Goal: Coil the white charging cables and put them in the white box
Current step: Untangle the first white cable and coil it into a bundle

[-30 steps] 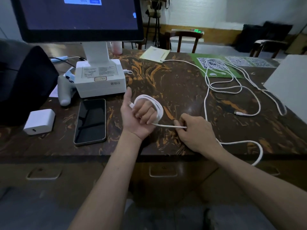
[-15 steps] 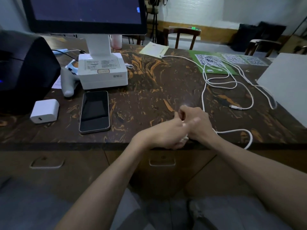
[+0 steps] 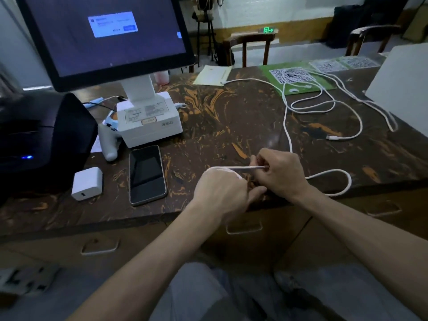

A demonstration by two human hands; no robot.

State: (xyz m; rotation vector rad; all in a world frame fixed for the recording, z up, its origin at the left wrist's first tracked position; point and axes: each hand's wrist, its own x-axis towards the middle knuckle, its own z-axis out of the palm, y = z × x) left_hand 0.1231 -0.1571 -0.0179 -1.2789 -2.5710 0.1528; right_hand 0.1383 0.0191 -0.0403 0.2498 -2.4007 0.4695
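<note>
Presently: left hand (image 3: 220, 188) clenched around cable coil (image 3: 222, 170); right hand (image 3: 280, 174) pinching its strand; loose cables (image 3: 324, 107) beyond fingers, unboxed.

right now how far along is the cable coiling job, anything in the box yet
Early. Nothing looks finished: no coiled cable lies on the dark marbled table, and the white box interior isn't visible. In hand: the left hand holds loops of a thin white charging cable while the right hand pinches its next stretch. Left: the slack trailing right, plus the loose white cables near the green QR-code card.
</note>
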